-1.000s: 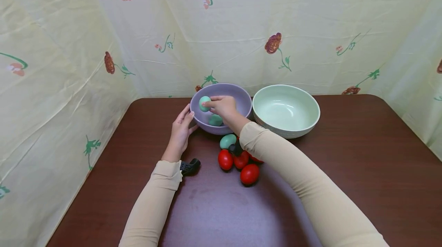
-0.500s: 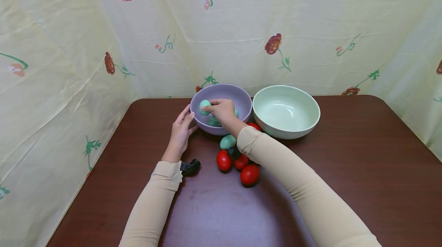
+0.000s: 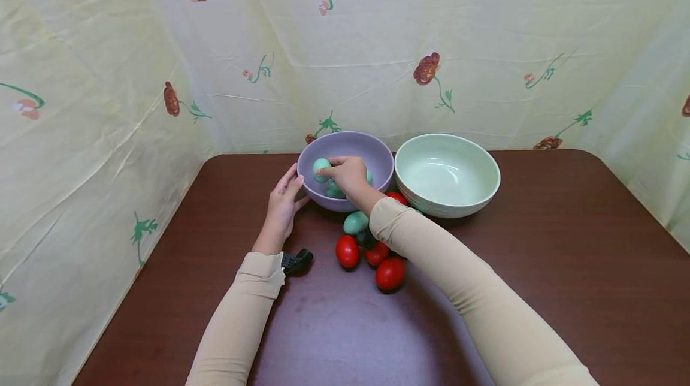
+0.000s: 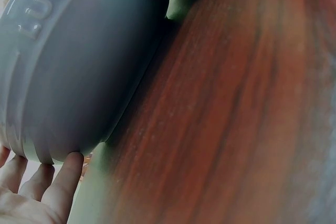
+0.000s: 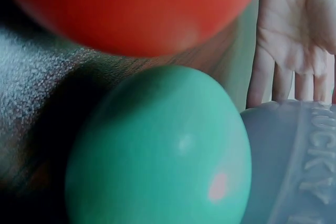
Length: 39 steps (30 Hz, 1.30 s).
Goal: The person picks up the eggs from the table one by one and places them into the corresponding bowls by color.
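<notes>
My right hand pinches a green egg between thumb and fingers, inside the rim of the purple bowl. Below it, more green eggs lie in the bowl, partly hidden by that hand. With straight fingers, my left hand touches the bowl's left side, its thumb at the front rim. The left wrist view shows those fingertips against the bowl's lower wall. Close to the right wrist camera are a green egg and a red egg, both outside the bowl.
A pale green bowl stands to the right, close beside the purple one. In front of the bowls lie several red eggs and a green egg, partly under the right forearm. A patterned cloth hangs behind the table.
My right hand has lowered slightly into the purple bowl with the egg. One red egg on the table has rolled a little to the left. My left hand has stayed put.
</notes>
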Each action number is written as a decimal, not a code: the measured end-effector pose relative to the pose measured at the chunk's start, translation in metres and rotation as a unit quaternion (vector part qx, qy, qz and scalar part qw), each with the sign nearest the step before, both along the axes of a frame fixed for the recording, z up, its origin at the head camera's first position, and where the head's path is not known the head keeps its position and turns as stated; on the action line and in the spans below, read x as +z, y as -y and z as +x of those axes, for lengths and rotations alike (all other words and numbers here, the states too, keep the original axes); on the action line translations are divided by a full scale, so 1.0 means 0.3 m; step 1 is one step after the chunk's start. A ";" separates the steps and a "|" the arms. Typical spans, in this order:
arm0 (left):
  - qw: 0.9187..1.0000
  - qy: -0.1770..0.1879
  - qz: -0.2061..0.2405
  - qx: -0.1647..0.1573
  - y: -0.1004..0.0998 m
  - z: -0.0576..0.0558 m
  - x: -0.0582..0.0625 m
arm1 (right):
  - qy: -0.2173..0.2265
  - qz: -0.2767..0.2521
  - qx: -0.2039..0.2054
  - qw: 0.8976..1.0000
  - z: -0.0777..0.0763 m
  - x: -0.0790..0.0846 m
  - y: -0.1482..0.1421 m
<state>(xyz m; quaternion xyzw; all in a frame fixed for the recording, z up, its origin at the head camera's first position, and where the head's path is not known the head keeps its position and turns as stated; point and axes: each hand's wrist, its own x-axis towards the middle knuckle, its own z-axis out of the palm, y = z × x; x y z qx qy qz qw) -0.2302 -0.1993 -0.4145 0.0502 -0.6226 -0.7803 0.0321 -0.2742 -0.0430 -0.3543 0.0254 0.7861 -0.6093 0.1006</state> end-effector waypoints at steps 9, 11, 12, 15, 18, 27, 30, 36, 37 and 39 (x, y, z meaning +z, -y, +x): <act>1.000 0.001 0.002 -0.003 0.002 0.003 0.004 | -0.009 0.012 0.005 1.000 0.002 -0.001 0.000; 1.000 0.001 0.003 -0.004 0.003 0.004 0.005 | -0.008 0.020 0.011 1.000 0.002 -0.001 0.000; 1.000 0.000 0.003 -0.004 0.003 0.005 0.005 | -0.009 0.025 0.015 1.000 0.002 -0.001 -0.001; 1.000 0.000 0.002 -0.004 0.003 0.006 0.005 | -0.012 0.037 0.027 0.999 0.002 -0.002 0.000; 1.000 0.000 0.001 -0.005 0.003 0.005 0.004 | -0.024 0.048 0.035 0.998 0.002 -0.003 0.002; 1.000 0.001 0.001 -0.006 0.004 -0.001 -0.002 | -0.056 0.073 0.048 0.995 0.008 -0.001 0.006; 1.000 0.002 0.002 -0.005 0.005 0.000 -0.001 | -0.067 0.088 0.056 0.992 0.008 -0.002 0.007; 1.000 0.003 0.004 -0.006 0.004 0.002 0.001 | -0.078 0.106 0.060 0.989 0.008 -0.006 0.010; 1.000 0.002 0.005 -0.006 0.004 0.002 0.001 | -0.079 0.108 0.060 0.989 0.008 -0.005 0.010; 1.000 0.000 0.007 -0.006 0.004 0.002 0.002 | -0.080 0.110 0.059 0.989 0.008 -0.004 0.011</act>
